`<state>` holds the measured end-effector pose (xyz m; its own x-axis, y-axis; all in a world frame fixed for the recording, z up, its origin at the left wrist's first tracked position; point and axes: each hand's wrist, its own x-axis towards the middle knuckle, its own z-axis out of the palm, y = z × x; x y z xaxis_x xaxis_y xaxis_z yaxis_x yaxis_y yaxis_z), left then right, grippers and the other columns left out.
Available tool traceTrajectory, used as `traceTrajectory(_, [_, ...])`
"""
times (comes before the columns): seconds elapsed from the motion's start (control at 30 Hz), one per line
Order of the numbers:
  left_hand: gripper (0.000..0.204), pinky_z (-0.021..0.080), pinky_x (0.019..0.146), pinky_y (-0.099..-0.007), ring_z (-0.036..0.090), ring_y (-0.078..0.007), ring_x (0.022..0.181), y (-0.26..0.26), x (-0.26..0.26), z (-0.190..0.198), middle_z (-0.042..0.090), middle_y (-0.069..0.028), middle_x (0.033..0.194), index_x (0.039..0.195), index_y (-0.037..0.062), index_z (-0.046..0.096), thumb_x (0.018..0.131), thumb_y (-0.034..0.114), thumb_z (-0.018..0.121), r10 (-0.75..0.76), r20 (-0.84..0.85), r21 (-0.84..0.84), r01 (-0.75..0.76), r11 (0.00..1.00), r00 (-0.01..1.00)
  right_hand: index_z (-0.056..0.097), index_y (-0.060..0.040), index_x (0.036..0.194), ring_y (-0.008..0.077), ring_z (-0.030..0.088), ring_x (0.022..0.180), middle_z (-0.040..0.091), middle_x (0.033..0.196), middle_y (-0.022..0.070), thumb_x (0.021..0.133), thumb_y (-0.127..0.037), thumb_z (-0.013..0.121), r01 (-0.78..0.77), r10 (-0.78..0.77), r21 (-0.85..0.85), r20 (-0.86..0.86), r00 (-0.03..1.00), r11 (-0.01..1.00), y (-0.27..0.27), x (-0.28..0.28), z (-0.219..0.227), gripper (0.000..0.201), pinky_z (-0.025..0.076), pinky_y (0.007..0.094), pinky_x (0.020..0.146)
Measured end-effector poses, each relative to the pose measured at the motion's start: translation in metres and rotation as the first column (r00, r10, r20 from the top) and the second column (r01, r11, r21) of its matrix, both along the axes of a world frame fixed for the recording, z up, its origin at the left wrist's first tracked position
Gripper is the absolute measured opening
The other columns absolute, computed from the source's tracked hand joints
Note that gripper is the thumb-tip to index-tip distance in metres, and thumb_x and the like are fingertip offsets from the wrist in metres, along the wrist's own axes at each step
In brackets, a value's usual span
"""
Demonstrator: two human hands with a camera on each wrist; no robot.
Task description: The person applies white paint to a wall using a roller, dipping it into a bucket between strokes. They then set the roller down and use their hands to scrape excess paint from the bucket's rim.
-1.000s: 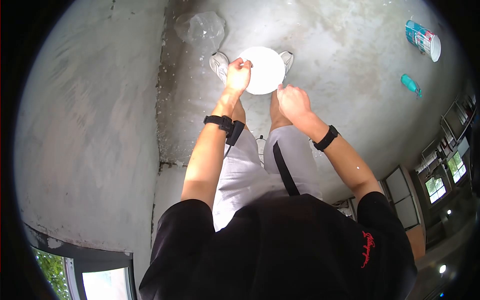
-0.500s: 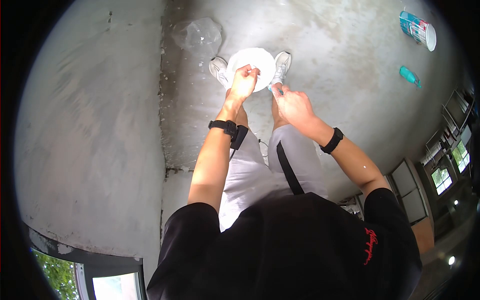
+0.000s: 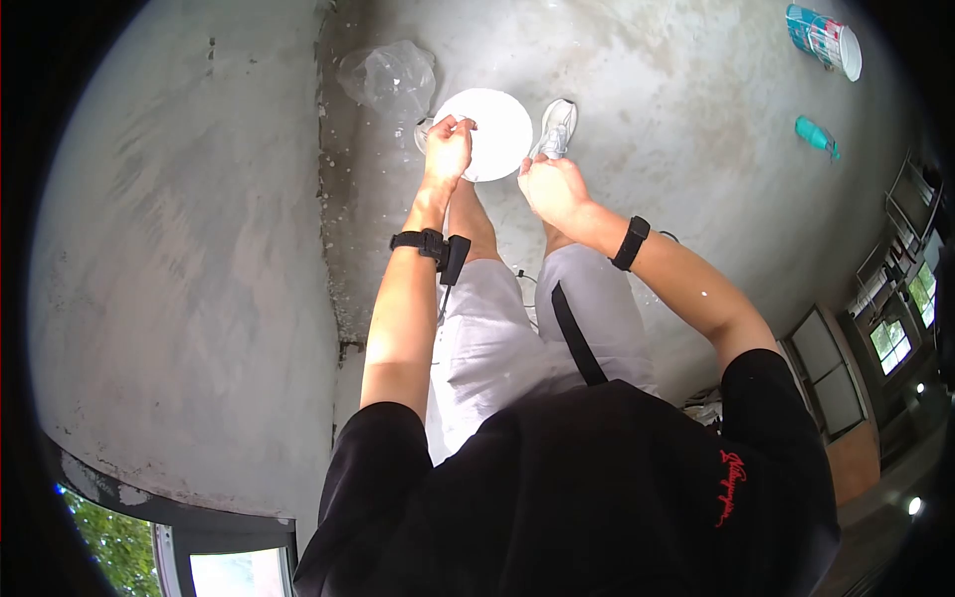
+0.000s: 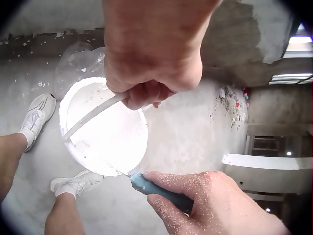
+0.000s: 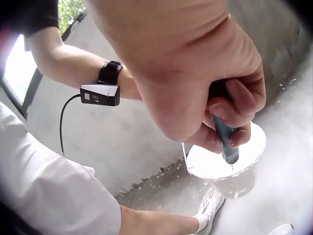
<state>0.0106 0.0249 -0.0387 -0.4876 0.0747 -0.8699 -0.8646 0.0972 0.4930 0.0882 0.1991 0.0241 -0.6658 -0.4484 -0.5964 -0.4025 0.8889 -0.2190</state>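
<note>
A white bucket with bright white content hangs in front of the shins, over the left shoe in the head view. My left hand grips its bail handle, fingers curled round it near the top. To the right, my right hand holds a tool by its blue handle. Thumb and fingers wrap that handle in the right wrist view too. From the handle a thin metal shank runs to the bucket rim; the tool's far end is lost in the white glare. White specks cover the right hand.
A clear plastic bag lies on the floor by the plastered wall. At the far right are a blue-and-white tub on its side and a teal bottle. White shoes stand near the bucket.
The bucket has shifted left in the head view, covering more of the left shoe. My left hand dipped toward the bucket's middle, then moved back left; my right hand has also moved left.
</note>
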Motion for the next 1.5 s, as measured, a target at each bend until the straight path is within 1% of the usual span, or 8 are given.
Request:
traceTrajectory(0.17, [0.015,0.024,0.039,-0.0251,0.032,-0.0058,0.042,0.01,-0.002,0.013,0.043,0.0037,0.054,0.083,0.0027,0.063,0.093,0.011,0.056,0.04,0.05,0.05,-0.043,0.998,0.998,0.071,-0.0094,0.076,0.018,0.069,0.078,0.071,0.08,0.0075,0.073,-0.009,0.065,0.056,-0.06,0.032,0.124,0.99,0.998,-0.003,-0.016,0.025,0.007,0.054,0.0298,0.062])
traceTrajectory(0.33, [0.014,0.021,0.039,-0.0256,0.029,-0.0056,0.042,0.017,0.0,0.025,0.04,0.0036,0.054,0.083,0.0023,0.061,0.093,0.01,0.055,0.085,0.085,0.107,-0.094,0.99,0.993,0.063,-0.0005,0.12,0.0206,0.07,0.079,0.068,0.09,0.0111,0.079,-0.013,0.064,0.151,-0.161,0.08,0.129,0.979,0.985,0.011,-0.011,0.047,0.043,0.055,0.0345,0.063])
traceTrajectory(0.43, [0.012,0.021,0.039,-0.0255,0.028,-0.0055,0.042,0.018,0.0,0.031,0.036,0.0045,0.053,0.084,0.0026,0.059,0.094,0.009,0.055,0.19,0.107,0.164,-0.206,0.965,0.976,0.051,-0.0033,0.136,0.0257,0.07,0.074,0.065,0.095,0.015,0.082,-0.015,0.062,0.244,-0.242,0.002,0.125,0.962,0.97,0.03,0.002,0.051,0.056,0.055,0.0384,0.062])
traceTrajectory(0.53, [0.012,0.02,0.039,-0.0256,0.026,-0.0055,0.042,0.018,0.001,0.041,0.034,0.0051,0.053,0.084,0.0028,0.058,0.094,0.008,0.054,0.287,0.091,0.144,-0.298,0.944,0.954,0.053,-0.0091,0.137,0.0315,0.068,0.065,0.064,0.095,0.018,0.085,-0.017,0.06,0.35,-0.337,-0.069,0.153,0.929,0.934,0.046,0.016,0.057,0.053,0.054,0.0428,0.06])
traceTrajectory(0.67, [0.012,0.02,0.039,-0.0258,0.025,-0.0054,0.041,0.024,0.007,0.049,0.034,0.0051,0.053,0.085,0.0015,0.058,0.094,0.008,0.053,0.406,0.007,0.014,-0.406,0.914,0.914,0.056,-0.0142,0.132,0.034,0.063,0.059,0.062,0.088,0.013,0.095,-0.026,0.055,0.407,-0.397,-0.215,0.09,0.913,0.888,0.081,0.037,0.066,0.039,0.051,0.0473,0.055])
traceTrajectory(1.07, [0.013,0.019,0.038,-0.0248,0.024,-0.0043,0.041,0.06,0.006,0.109,0.033,0.0061,0.053,0.085,0.0017,0.057,0.094,0.01,0.054,0.574,-0.123,-0.041,-0.582,0.812,0.81,0.064,-0.0062,0.114,0.0283,0.064,0.057,0.065,0.08,0.0091,0.086,-0.027,0.074,0.484,-0.598,-0.562,-0.025,0.801,0.671,0.179,0.044,0.12,0.036,0.051,0.0365,0.049])
traceTrajectory(1.23, [0.013,0.017,0.038,-0.0241,0.024,-0.0029,0.041,0.052,0.0,0.123,0.032,0.0068,0.054,0.086,0.0041,0.056,0.096,0.011,0.053,0.658,-0.155,0.034,-0.661,0.749,0.737,0.066,-0.003,0.105,0.0317,0.068,0.065,0.07,0.086,0.013,0.083,-0.02,0.077,0.503,-0.677,-0.632,-0.046,0.735,0.589,0.192,0.015,0.132,0.03,0.054,0.0366,0.057])
traceTrajectory(1.5, [0.016,0.017,0.039,-0.0243,0.023,-0.0025,0.042,0.026,-0.009,0.129,0.031,0.0082,0.054,0.088,0.0051,0.058,0.099,0.016,0.053,0.74,-0.181,0.065,-0.743,0.666,0.648,0.067,-0.0008,0.1,0.0333,0.07,0.073,0.07,0.083,0.018,0.084,-0.021,0.076,0.429,-0.583,-0.562,-0.122,0.803,0.708,0.194,-0.088,0.1,0.027,0.054,0.0376,0.062])
